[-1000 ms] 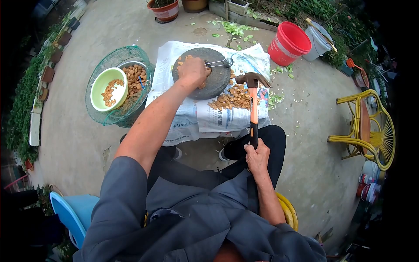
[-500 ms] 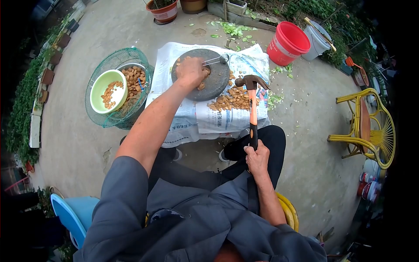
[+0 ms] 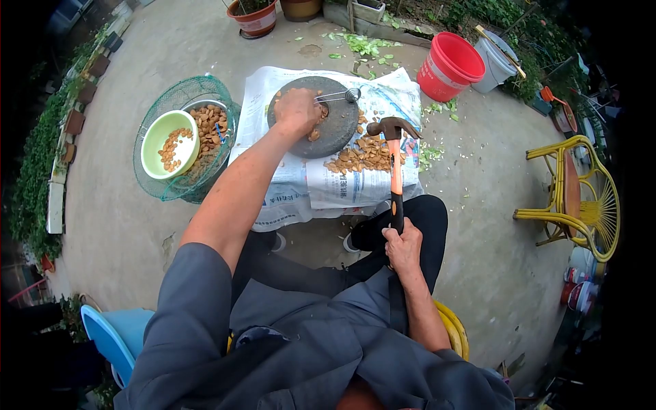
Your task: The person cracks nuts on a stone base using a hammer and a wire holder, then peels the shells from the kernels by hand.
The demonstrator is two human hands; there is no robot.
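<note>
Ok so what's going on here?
The left hand holds a coil-ended wire tool over a round stone slab. The right hand grips a hammer by its handle, its head away from the slab. Brown shell-like pieces lie on newspaper beside it, and a pale green bowl holds nut-like kernels.

Wire tool: partly hidden | brown pot: cropped | newspaper: fine print illegible
</note>
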